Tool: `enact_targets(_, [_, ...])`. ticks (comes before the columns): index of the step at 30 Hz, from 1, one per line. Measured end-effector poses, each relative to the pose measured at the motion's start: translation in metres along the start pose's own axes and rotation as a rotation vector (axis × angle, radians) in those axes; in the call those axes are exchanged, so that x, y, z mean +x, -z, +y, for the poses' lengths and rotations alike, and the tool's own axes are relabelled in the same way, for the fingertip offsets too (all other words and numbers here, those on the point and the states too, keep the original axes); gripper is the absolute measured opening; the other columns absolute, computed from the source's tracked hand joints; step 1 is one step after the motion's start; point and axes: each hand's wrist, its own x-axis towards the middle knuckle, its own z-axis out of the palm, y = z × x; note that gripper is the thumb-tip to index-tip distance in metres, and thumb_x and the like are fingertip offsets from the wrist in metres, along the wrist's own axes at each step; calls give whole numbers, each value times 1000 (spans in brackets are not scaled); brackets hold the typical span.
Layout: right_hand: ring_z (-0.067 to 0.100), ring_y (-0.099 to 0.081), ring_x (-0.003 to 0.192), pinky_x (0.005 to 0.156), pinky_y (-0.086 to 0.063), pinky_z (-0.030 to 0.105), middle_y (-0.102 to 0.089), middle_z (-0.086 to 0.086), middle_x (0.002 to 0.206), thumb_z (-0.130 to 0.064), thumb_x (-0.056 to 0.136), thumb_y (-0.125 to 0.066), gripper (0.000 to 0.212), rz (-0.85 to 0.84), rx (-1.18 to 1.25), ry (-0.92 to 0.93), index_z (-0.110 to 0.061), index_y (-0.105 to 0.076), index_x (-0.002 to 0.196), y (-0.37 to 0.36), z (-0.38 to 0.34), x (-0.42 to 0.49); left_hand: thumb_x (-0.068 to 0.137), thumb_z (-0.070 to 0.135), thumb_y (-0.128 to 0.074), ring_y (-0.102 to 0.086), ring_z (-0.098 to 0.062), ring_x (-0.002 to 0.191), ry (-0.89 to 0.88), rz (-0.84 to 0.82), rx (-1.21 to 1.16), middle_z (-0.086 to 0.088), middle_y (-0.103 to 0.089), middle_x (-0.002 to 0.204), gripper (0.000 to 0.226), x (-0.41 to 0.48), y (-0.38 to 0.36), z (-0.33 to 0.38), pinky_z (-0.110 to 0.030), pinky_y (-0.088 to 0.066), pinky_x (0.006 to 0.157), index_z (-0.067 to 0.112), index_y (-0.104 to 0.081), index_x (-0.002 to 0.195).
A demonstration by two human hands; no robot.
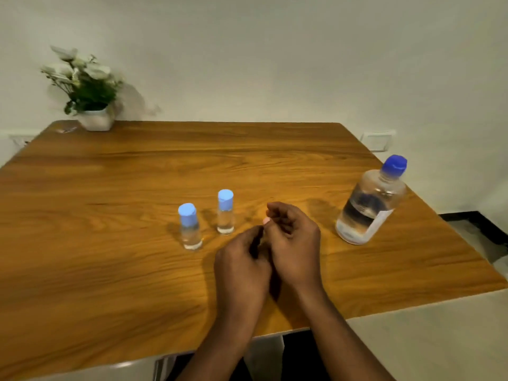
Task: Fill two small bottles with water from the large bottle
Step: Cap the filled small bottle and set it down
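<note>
L hand (242, 268) and R hand (294, 243) both hold nothing, fingers loosely curled, touching each other low over the table (110, 188), left of the large bottle (368, 204). Further left of it stand the near small bottle (189, 226) and the far small bottle (225, 213), both upright w/ caps on.

On 1 wooden table (110, 257) stand 3 bottles in all: 2 small ones, the left small bottle (190, 232) and the right small bottle (226, 218), and 1 large bottle (365, 213). Each carries 1 cap, making 3: 2 light blue, 1 darker blue. There is 1 potted plant (88, 89), set in 1 white pot (96, 121). 2 hands are in view, the left hand (242, 268) and the right hand (294, 243). The wall bears 2 white plates, the left wall plate (20, 139) and the right wall plate (377, 141).
</note>
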Motion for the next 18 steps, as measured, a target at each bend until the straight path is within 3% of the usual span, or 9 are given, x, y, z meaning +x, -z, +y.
enact_targets(4, [4, -66, 98, 92, -54, 30, -72, -3, 104, 3, 79, -63, 39, -162, -9, -159, -16, -69, 113, -24, 7, 5, 80, 3, -66, -71, -15, 86, 85, 138, 25, -2, -75, 96, 30, 0, 17, -8, -30, -55, 79, 16, -72, 106])
enact_targets(6, [6, -65, 104, 96, -53, 33, -71, -1, 112, 2, 78, -64, 44, -214, -13, -178, -14, -66, 119, -31, 7, 6, 81, 3, -66, -70, -16, 87, 107, 174, 42, -4, -75, 98, 30, 0, 21, -9, -26, -52, 78, 15, -71, 109])
enact_targets(9, [5, -63, 109, 98, -52, 32, -70, -2, 118, -2, 78, -68, 46, -247, -31, -160, -12, -65, 123, -33, 6, 7, 83, 4, -64, -70, -17, 91, 106, 201, 72, -3, -74, 101, 33, -1, 23, -8, -30, -54, 81, 15, -68, 114])
enact_targets(18, [4, -68, 79, 74, -56, 33, -73, -9, 81, -7, 76, -65, 20, -383, -81, -44, -26, -69, 82, -42, 5, 10, 87, 1, -58, -66, -14, 98, 57, 216, 117, -2, -71, 111, 42, -3, 23, -9, -23, -48, 82, 16, -60, 126])
